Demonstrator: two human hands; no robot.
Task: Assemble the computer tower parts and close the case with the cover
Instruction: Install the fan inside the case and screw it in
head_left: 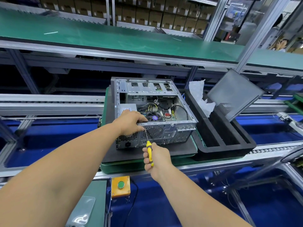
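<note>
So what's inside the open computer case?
Inside the computer case: a cooling fan, cables and a drive cage. The left hand covers the near-left corner.

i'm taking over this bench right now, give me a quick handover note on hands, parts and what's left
Left hand: grips the top rear edge of the open computer case, near the rear fan grille.
Right hand: holds the yellow screwdriver, its tip at the rear panel just below the left hand's fingers.
Case lies on its side on a black mat; motherboard, CPU fan and cables are inside.
Side cover is off, leaning in the black foam tray to the right.
Left to do: finish that rear screw, then fit the cover and close the case.
</note>
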